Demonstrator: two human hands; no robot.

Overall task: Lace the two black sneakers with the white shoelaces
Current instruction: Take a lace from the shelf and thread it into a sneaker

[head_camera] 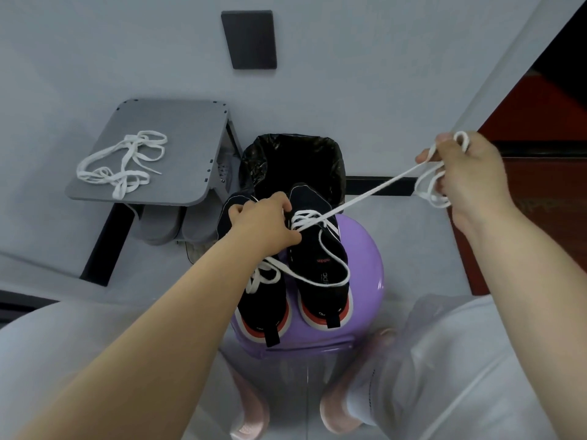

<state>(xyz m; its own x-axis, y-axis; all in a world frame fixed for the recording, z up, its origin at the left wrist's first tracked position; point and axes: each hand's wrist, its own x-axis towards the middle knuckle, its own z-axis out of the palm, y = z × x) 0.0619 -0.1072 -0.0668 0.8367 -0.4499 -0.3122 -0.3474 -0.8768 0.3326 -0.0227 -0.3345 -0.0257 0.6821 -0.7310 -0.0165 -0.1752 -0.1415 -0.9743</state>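
White shoelace runs taut from our raised right hand, fingers pinching its loops; our left hand grips the adidas-marked sneaker on the purple stool's top.

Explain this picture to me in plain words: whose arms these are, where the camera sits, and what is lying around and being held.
There is no machine: a person wears a camera on the head, looking down at their own bare arms. Two black sneakers stand on a purple stool. The left hand rests on the shoes by the laces. The right hand is raised to the side, pulling a white shoelace taut from the right-hand sneaker, with spare loops gathered in its fingers. A second white lace lies loose on a grey stool. Behind the shoes is a bin with a black bag.
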